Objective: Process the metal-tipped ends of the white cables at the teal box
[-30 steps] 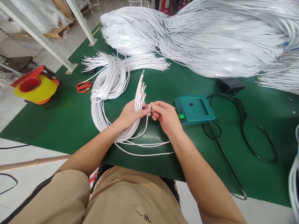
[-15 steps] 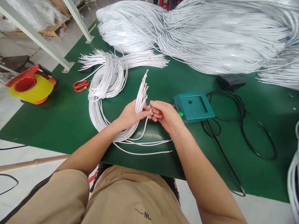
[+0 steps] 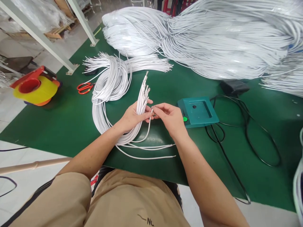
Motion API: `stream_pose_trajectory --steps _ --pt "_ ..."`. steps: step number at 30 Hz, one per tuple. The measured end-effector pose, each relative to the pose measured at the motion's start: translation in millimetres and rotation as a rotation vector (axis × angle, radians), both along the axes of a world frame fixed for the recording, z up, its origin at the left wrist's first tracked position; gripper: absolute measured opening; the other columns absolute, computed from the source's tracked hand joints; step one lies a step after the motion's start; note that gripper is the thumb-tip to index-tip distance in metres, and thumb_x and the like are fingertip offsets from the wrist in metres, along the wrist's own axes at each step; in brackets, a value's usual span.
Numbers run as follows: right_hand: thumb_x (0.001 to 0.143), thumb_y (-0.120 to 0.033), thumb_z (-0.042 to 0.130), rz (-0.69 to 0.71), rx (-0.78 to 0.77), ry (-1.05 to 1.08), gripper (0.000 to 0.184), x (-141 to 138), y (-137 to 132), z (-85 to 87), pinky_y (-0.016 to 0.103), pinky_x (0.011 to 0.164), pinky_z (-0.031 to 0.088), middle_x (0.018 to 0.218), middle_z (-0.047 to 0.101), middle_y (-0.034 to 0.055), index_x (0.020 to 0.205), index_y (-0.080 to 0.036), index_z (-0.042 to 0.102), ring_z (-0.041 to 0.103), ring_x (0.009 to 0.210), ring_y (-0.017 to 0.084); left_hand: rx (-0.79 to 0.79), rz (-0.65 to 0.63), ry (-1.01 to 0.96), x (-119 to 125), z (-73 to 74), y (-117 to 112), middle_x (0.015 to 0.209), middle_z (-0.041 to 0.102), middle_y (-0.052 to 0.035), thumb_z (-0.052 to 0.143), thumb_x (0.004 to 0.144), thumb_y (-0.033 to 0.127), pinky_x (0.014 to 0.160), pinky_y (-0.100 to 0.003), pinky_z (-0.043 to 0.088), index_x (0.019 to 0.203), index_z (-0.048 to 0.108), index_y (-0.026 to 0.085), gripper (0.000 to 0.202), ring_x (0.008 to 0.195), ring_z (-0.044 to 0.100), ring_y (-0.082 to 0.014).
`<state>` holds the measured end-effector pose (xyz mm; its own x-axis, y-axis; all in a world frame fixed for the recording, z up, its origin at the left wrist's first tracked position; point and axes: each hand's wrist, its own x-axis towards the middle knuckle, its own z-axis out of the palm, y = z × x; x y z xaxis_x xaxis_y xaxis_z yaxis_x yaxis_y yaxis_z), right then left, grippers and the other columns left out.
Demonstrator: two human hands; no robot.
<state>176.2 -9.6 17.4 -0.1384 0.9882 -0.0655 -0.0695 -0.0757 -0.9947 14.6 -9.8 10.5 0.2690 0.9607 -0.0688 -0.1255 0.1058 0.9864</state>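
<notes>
My left hand [image 3: 132,117] is wrapped round a bundle of white cables [image 3: 142,101], whose stripped ends point up and away from me. With its fingertips closed, my right hand [image 3: 169,118] pinches the end of a single white cable [image 3: 149,124] that curves up from the bundle. The fingertips of both hands meet at this cable end, so its tip is mostly hidden. Below the hands, a few loose cable ends [image 3: 161,157] lie on the green table, pointing right. The rest of the bundle loops left into a coil [image 3: 98,113].
Orange-handled scissors [image 3: 84,88] lie left of the coil. A teal device [image 3: 199,112] with a green button sits right of my hands, near black cords [image 3: 246,123]. Large piles of white cable [image 3: 224,41] cover the back. A yellow and red tape holder [image 3: 35,88] stands at the left.
My right hand has turned slightly, and its fingers have shifted their pinch at the cable end. My left hand keeps the bundle. The whole view has moved a little.
</notes>
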Motion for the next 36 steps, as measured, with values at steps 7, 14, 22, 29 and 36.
stream_pose_trajectory --steps 7,14,22,29,36 --pt "0.095 -0.020 0.039 -0.071 0.747 -0.958 0.029 1 -3 -5.6 0.034 0.073 0.041 0.083 0.062 0.0091 0.076 -0.018 0.061 0.054 0.080 0.021 -0.188 -0.044 -0.038 -3 -2.5 3 0.085 0.062 0.0012 0.079 0.069 0.027 0.066 -0.023 0.056 0.114 0.062 0.019 0.049 0.066 0.064 -0.0080" --pt "0.088 -0.014 0.049 0.089 0.764 -1.348 0.019 32 9 3.9 0.042 0.099 0.032 0.096 0.070 0.0104 0.100 -0.015 0.064 0.056 0.094 0.026 -0.155 -0.011 0.033 1 -8.1 5 0.078 0.062 0.0023 0.077 0.070 0.021 0.075 -0.026 0.056 0.108 0.060 0.016 0.042 0.074 0.070 -0.0137" --pt "0.083 -0.009 0.051 0.191 0.753 -1.458 0.022 39 15 0.2 0.040 0.096 0.034 0.090 0.071 0.0111 0.098 -0.013 0.068 0.056 0.092 0.026 -0.154 0.006 0.148 5 -8.9 7 0.075 0.066 0.0016 0.075 0.069 0.016 0.082 -0.032 0.057 0.106 0.061 0.016 0.040 0.073 0.071 -0.0155" --pt "0.085 -0.012 0.052 0.179 0.709 -1.456 0.026 39 20 -0.9 0.037 0.083 0.038 0.070 0.066 0.0092 0.092 -0.016 0.076 0.052 0.084 0.025 -0.132 0.011 0.188 5 -15.5 9 0.075 0.066 0.0020 0.072 0.068 0.014 0.082 -0.033 0.057 0.104 0.060 0.016 0.039 0.076 0.072 -0.0170" --pt "0.086 -0.014 0.052 0.179 0.689 -1.446 0.027 38 22 1.3 0.041 0.086 0.042 0.064 0.062 0.0093 0.089 -0.018 0.079 0.053 0.083 0.026 -0.026 0.021 0.316 7 -24.5 11 0.074 0.067 0.0024 0.070 0.067 0.016 0.078 -0.033 0.057 0.101 0.060 0.017 0.035 0.071 0.071 -0.0175"
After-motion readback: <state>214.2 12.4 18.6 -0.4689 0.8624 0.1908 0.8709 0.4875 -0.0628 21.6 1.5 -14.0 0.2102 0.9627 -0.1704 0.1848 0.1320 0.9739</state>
